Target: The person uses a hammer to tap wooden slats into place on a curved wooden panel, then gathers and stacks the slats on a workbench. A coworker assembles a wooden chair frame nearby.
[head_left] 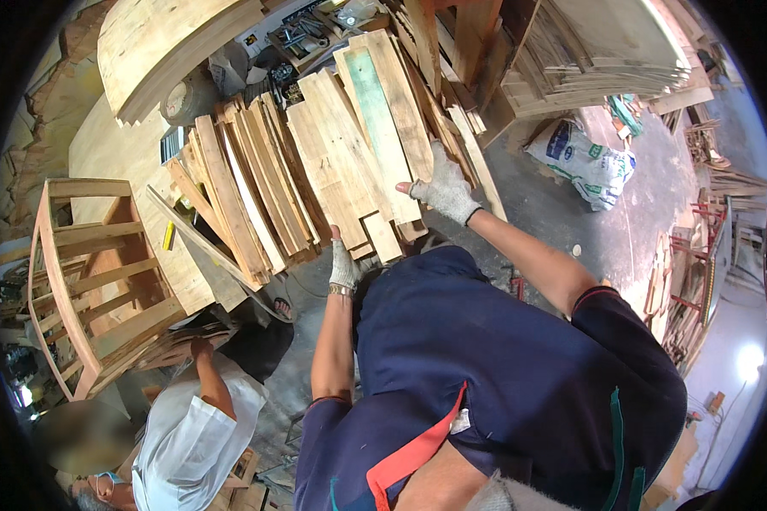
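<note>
Wooden boards [343,145] are laid side by side in a stack in front of me, one of them with a green stain [375,115]. My right hand [448,189], in a pale knit glove with bare thumb tip, rests against the stack's right edge, fingers stretched and thumb spread toward the boards. At the near left corner is my left hand [344,267], also gloved, its thumb pointing up beside the board ends; its other fingers are mostly hidden. A short block [382,237] juts out at the stack's near end.
More upright-edged planks [256,183] lie to the left. Beyond the stack sits a tray of metal hardware [302,38]. A wooden frame [94,281] stands far left, near a person in a white shirt [196,434]. A white sack [581,162] lies on the floor at right.
</note>
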{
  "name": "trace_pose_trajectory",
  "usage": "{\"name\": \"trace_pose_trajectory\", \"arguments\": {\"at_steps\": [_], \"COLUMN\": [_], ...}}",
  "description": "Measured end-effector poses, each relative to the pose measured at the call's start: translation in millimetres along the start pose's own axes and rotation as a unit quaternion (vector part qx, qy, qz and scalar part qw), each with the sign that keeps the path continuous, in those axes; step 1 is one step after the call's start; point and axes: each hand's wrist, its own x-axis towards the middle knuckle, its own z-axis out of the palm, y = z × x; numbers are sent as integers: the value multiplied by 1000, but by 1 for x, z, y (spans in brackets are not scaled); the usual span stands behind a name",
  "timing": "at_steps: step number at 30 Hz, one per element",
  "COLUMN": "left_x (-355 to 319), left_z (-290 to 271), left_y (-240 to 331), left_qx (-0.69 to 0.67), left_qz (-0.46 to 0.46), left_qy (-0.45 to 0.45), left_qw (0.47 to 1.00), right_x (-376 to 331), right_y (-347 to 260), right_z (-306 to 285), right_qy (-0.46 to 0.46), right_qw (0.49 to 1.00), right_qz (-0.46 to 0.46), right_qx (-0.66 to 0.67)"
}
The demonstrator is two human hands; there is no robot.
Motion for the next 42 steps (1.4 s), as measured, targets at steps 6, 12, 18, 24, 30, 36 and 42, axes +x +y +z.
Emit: {"name": "trace_pose_trajectory", "arguments": {"at_steps": [6, 12, 18, 24, 30, 36, 42], "left_x": [-33, -55, -63, -57, -70, -121, -144], "left_z": [-37, -64, -88, -152, -151, -79, -5], "left_y": [6, 19, 34, 34, 22, 52, 40], "left_qx": [-30, -68, -44, -53, 137, 678, 753], "left_qz": [19, 34, -32, -66, -92, -33, 61], "left_qy": [32, 11, -51, -82, -72, -87, -95], "left_qw": [999, 997, 997, 993, 984, 729, 649], "right_x": [-46, -81, -66, -70, -59, -60, -66], "right_y": [-80, -139, -123, -86, 30, 108, 116], "right_z": [44, 149, 143, 90, 42, 33, 9], "right_qy": [-118, -125, -138, 26, 352, 390, 302], "right_qw": [969, 975, 980, 992, 929, 878, 894], "right_qz": [-60, -124, -95, -52, 43, 169, 87], "right_qx": [-208, -132, -107, 108, 107, 221, -319]}}
